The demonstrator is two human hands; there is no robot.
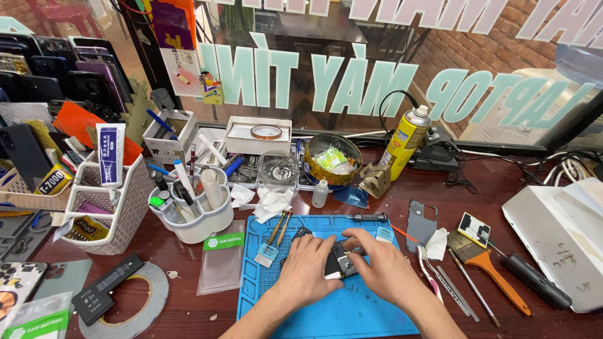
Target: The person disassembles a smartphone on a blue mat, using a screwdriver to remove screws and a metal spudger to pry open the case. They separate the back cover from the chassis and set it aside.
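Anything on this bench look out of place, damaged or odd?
Nothing looks spilled or broken. Both hands, left hand and right hand, rest on an opened dark phone on the blue rubber mat. A crumpled white tissue lies loose just behind the mat.

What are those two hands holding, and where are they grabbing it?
Both the left hand and right hand grip an opened phone on the blue mat, left at its left edge, right at its right side.

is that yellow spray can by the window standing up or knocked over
Upright. The yellow spray can stands on its base on the table, with its nozzle on top, beside the round tin.
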